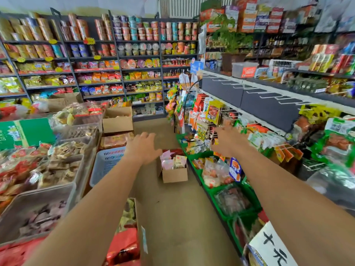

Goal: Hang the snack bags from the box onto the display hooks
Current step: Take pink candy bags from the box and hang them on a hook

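Both forearms extend from the bottom of the frame toward its centre. Left hand (143, 148): grip apart, fingers spread, holding nothing, positioned just left of and above the box (174, 174). Right hand (227, 140): blurred; grip state cannot be determined; located at the hooks (215, 123) of the right-hand rack. Box: open, on the floor (172, 214) at centre frame, beside the green bins (197, 156). Snack bags (173, 161) stand upright inside it. Aisle: tan floor, open from the lower centre to the rear shelves (99, 60). Left edge: clear tubs (38, 204), a blue basket (106, 162) and cartons (117, 120). Right edge: green bins below, hanging packets above. Upper right: bare hooks on a dark panel (269, 104).
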`<state>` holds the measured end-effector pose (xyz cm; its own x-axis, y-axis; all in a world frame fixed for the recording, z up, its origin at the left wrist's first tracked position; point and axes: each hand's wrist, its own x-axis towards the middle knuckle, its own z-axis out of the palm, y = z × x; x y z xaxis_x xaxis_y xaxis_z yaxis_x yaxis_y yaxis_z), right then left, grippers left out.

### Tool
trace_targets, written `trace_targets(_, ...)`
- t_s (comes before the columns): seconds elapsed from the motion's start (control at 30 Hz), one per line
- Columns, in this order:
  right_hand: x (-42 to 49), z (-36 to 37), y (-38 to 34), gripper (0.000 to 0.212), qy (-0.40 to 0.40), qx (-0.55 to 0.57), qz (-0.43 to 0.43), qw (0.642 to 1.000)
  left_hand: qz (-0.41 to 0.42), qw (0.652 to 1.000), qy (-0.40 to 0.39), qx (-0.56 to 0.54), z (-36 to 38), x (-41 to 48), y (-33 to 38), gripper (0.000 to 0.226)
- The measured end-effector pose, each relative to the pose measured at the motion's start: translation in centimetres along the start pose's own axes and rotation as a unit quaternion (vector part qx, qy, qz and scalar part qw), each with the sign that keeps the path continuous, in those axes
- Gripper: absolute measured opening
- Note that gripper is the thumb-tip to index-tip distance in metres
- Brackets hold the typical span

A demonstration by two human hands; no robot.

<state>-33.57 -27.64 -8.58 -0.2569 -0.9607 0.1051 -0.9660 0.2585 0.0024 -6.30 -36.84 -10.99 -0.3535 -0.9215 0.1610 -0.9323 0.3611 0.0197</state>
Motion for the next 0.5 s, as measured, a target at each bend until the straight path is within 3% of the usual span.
trace_targets(0.5, 28.9, 7.4, 5.5, 0.076, -0.059, 0.031, -0.032, 0.997, -0.044, 0.997, -0.056, -0.026, 8.2, 26.3, 4.7, 0.073)
